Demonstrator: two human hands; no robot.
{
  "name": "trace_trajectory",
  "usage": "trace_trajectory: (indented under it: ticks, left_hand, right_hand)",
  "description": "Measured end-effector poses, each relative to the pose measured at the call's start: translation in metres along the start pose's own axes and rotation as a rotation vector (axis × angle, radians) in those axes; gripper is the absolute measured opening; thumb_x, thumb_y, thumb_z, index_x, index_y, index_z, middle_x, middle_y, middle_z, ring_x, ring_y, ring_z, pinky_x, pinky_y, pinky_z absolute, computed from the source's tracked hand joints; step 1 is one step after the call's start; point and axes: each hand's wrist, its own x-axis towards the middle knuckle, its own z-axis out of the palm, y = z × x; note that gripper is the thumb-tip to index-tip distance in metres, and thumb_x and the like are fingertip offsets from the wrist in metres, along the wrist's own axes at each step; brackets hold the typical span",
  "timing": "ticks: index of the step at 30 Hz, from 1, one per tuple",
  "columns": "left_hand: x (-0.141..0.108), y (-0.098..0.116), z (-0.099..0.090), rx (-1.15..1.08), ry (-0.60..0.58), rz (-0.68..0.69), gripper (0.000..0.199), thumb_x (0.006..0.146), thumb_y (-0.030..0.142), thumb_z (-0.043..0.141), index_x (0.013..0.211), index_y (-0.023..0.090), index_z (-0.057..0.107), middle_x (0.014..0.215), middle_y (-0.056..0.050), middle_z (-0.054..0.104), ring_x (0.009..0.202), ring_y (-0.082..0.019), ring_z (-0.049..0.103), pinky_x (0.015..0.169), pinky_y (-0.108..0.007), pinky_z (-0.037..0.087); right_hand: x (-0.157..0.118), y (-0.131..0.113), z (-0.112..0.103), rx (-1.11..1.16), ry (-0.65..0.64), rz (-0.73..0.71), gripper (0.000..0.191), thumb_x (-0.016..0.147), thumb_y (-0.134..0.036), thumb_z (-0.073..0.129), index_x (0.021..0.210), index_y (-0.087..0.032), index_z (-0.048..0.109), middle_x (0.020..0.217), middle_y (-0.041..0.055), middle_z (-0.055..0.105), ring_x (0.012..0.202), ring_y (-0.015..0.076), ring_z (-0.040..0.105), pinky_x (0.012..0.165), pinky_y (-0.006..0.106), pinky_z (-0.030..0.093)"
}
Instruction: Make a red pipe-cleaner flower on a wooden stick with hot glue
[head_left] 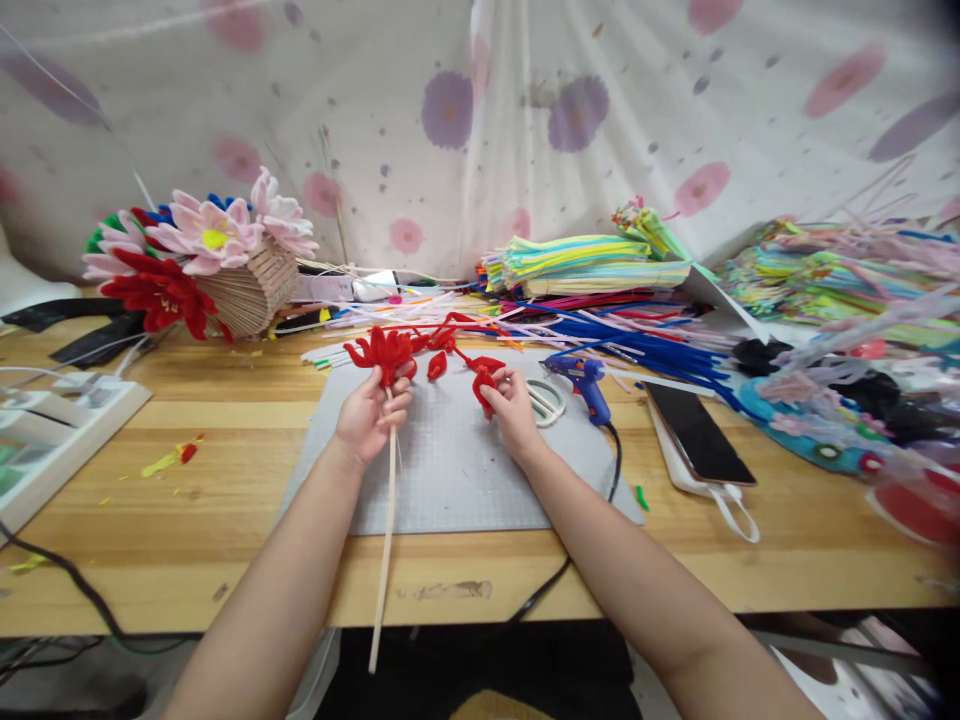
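Note:
My left hand [372, 413] is closed around the pale stem of a red pipe-cleaner flower [380, 353]; the stem slants down past the table's front edge. Between the fingers of my right hand [513, 406] is a red pipe-cleaner petal [484, 380], partly covered by the fingertips. Another red petal [436, 366] lies on the grey cutting mat [450, 490] between the hands, with more red pieces just behind it. Right of my right hand, a pair of scissors [547, 402] rests on the mat, its handles showing. A blue glue gun [581, 382] lies beside them.
A bouquet of pipe-cleaner flowers [214, 240] stands at the back left. Bundles of pipe cleaners [585, 265] line the back. A phone [699, 435] lies on the right, with a white power strip [75, 440] on the left. The glue gun's black cord [616, 460] runs toward the front edge.

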Motion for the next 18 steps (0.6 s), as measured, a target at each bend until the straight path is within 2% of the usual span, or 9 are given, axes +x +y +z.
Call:
trace_trajectory:
  ticks: [2, 9, 13, 18]
  left_hand:
    - [0.003, -0.006, 0.002, 0.016, 0.041, -0.005, 0.036, 0.092, 0.031, 0.030, 0.099, 0.009, 0.057, 0.067, -0.003, 0.047, 0.043, -0.005, 0.034, 0.026, -0.010, 0.021]
    - [0.006, -0.020, 0.006, 0.063, 0.103, -0.004, 0.037, 0.092, 0.031, 0.028, 0.095, 0.009, 0.057, 0.067, -0.005, 0.051, 0.043, -0.005, 0.034, 0.025, -0.010, 0.018]
    - [0.006, -0.021, 0.006, 0.061, 0.117, -0.027, 0.032, 0.091, 0.028, 0.030, 0.094, 0.010, 0.056, 0.067, -0.005, 0.052, 0.043, -0.005, 0.036, 0.026, -0.009, 0.018]
    - [0.007, -0.022, 0.006, 0.053, 0.112, -0.087, 0.027, 0.090, 0.026, 0.035, 0.094, 0.010, 0.056, 0.066, -0.004, 0.050, 0.041, -0.004, 0.033, 0.026, -0.009, 0.017]
  right_hand:
    - [-0.001, -0.006, -0.001, 0.035, -0.033, -0.002, 0.036, 0.060, -0.032, 0.061, 0.079, -0.024, 0.031, 0.049, -0.0133, 0.044, 0.034, 0.0048, 0.035, 0.034, 0.017, 0.024]
    - [-0.014, -0.036, 0.003, 0.173, -0.274, 0.067, 0.032, 0.062, -0.030, 0.065, 0.073, -0.023, 0.036, 0.051, -0.0114, 0.042, 0.033, 0.0019, 0.025, 0.034, 0.016, 0.015]
    - [-0.018, -0.041, 0.006, 0.241, -0.313, 0.139, 0.033, 0.063, -0.036, 0.067, 0.075, -0.023, 0.039, 0.050, -0.0097, 0.043, 0.037, 0.0043, 0.033, 0.037, 0.017, 0.024]
    - [-0.017, -0.041, 0.003, 0.282, -0.365, 0.184, 0.040, 0.059, -0.048, 0.069, 0.078, -0.022, 0.044, 0.064, -0.0044, 0.053, 0.051, 0.0079, 0.049, 0.045, 0.020, 0.039]
